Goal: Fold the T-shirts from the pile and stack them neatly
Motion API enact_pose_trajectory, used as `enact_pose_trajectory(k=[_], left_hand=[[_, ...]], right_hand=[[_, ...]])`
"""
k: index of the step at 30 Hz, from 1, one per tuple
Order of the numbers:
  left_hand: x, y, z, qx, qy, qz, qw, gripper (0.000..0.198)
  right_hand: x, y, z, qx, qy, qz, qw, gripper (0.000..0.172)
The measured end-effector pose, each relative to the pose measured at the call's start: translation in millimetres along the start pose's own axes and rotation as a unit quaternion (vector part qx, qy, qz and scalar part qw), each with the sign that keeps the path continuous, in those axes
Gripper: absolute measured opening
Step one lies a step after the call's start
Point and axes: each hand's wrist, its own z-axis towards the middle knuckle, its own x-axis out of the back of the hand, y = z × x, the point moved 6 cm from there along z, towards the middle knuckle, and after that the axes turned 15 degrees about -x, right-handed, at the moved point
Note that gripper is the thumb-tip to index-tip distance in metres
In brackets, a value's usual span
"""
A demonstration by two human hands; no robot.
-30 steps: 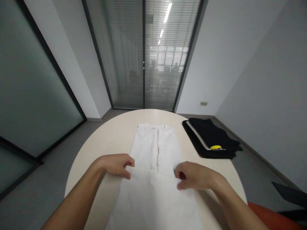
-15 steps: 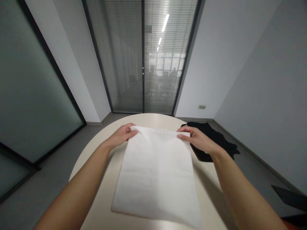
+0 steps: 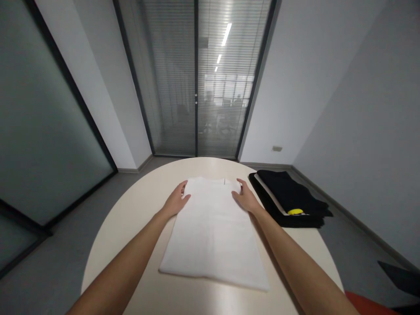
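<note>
A folded white cloth (image 3: 213, 232), which looks like a garment, lies flat on the table in front of me. Its far edge carries a small dark mark near the right. My left hand (image 3: 175, 200) rests at the far left corner, thumb apart from the fingers and touching the cloth's side. On the opposite far corner is my right hand (image 3: 246, 197), its thumb over the cloth and its fingers stretched past the edge. Neither hand appears to pinch the fabric.
The round cream table (image 3: 131, 223) bears a stack of folded dark clothes (image 3: 285, 188) at the right, with a yellow item (image 3: 295, 211) on its near side. Beyond the table stands a glass partition with blinds (image 3: 197, 78). Something red (image 3: 367, 304) shows at lower right.
The white cloth has come down flat onto the table, a little farther from me. Both hands have loosened from its far corners, and the right one moved inward, uncovering the dark stack.
</note>
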Motion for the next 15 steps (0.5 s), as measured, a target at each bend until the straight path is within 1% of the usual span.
enact_pose_trajectory(k=[2,5,7,8,10,13,15], left_hand=[[0.2,1,-3,-0.038,-0.004,0.047,0.998,0.061],[-0.2,2,-2,-0.045,-0.008,0.069,0.997,0.046],[-1.2,5,0,-0.045,-0.014,0.065,0.997,0.035],[-1.2,7,2,-0.045,-0.016,0.061,0.997,0.032],[0.8,13,6,-0.046,-0.013,0.056,0.997,0.034],[7.7,22,17,-0.045,0.009,0.053,0.998,0.038],[10.5,24,27,-0.041,0.024,0.06,0.997,0.04]], right_hand=[[2,0,-2,0.017,0.007,0.002,1.0,0.069],[4,-3,-2,0.017,0.004,0.036,0.999,0.067],[5,-3,-1,0.016,0.004,0.053,0.998,0.057],[6,-4,0,0.018,0.002,0.059,0.998,0.052],[8,-6,1,0.024,-0.005,0.075,0.997,0.046],[15,-12,9,0.026,-0.015,0.106,0.994,0.052],[21,-18,17,0.027,0.003,0.108,0.994,0.055]])
